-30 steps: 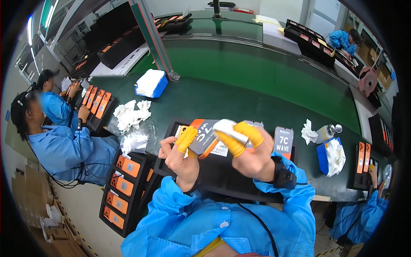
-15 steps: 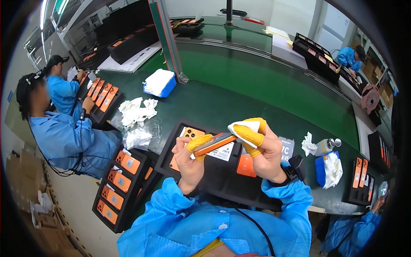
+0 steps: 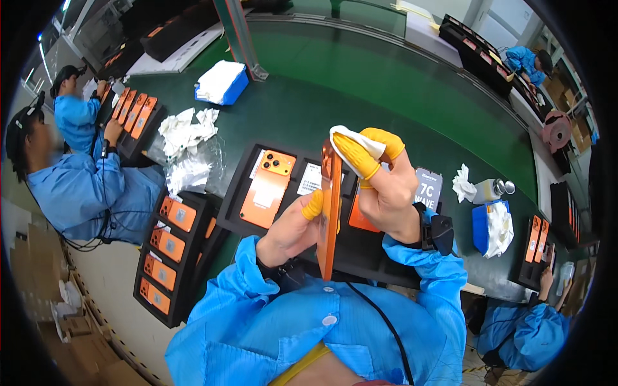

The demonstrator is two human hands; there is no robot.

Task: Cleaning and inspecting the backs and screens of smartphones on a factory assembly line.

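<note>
My left hand (image 3: 290, 233) grips an orange phone (image 3: 329, 231) by its side, the thumb in a yellow finger cot pressed on one face. The phone stands nearly upright, its narrow edge toward me. My right hand (image 3: 394, 202), also with yellow finger cots, pinches a folded white cloth (image 3: 375, 149) against the phone's upper end. Below both hands lies a black tray (image 3: 230, 215). In its left compartment rests another orange phone (image 3: 265, 192), camera side up. A third orange phone (image 3: 362, 217) is partly hidden behind my right hand.
Crumpled wipes (image 3: 187, 132) and clear plastic (image 3: 193, 170) lie to the left, near a blue box of wipes (image 3: 235, 90). At right are another blue box (image 3: 479, 230) and a bottle (image 3: 487, 192). Stacked phone trays (image 3: 143, 283) stand lower left. Co-workers (image 3: 80, 193) sit on both sides.
The phone has turned from nearly level to upright, its lower end now close to my chest. My left hand has moved down; the cloth has shifted to the phone's upper end. The view has tilted downward.
</note>
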